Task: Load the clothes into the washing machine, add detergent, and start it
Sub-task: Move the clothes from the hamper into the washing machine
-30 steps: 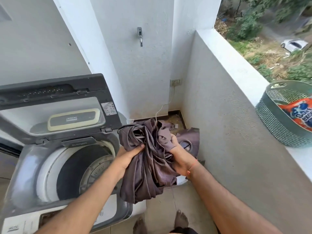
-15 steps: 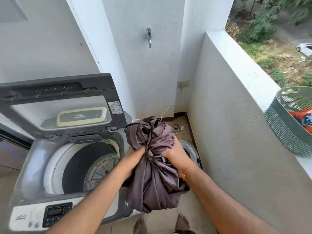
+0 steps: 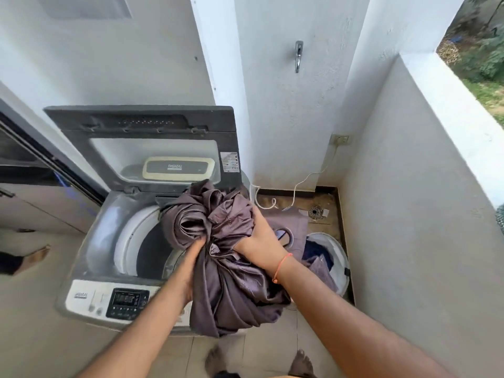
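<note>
The bundle of purple-grey satin cloth (image 3: pixel 218 257) hangs between both hands over the right front part of the washing machine (image 3: pixel 90 257), its upper folds above the right side of the open drum (image 3: pixel 152 249) and its lower folds draping past the machine's front right corner toward the floor. The left hand (image 3: pixel 191 266) is pushed into the cloth from below, its fingers buried in the folds and curled round them; how far they spread cannot be told. The right hand (image 3: pixel 261 244) grips from above, fingers closed tight on a bunched ridge of fabric, an orange thread round the wrist. Compared with 0.5 s ago, the bundle now overlaps the drum's rim, where before it hung beside the machine's right edge, and the laundry basket (image 3: pixel 338 257) on the floor now shows dark blue clothes inside. The lid (image 3: pixel 147 132) stands upright behind the drum, leaving the opening's left side uncovered. The control panel (image 3: pixel 125 300) runs along the front edge. The balcony wall (image 3: pixel 409 214) closes in on the right, just beyond the basket.
</note>
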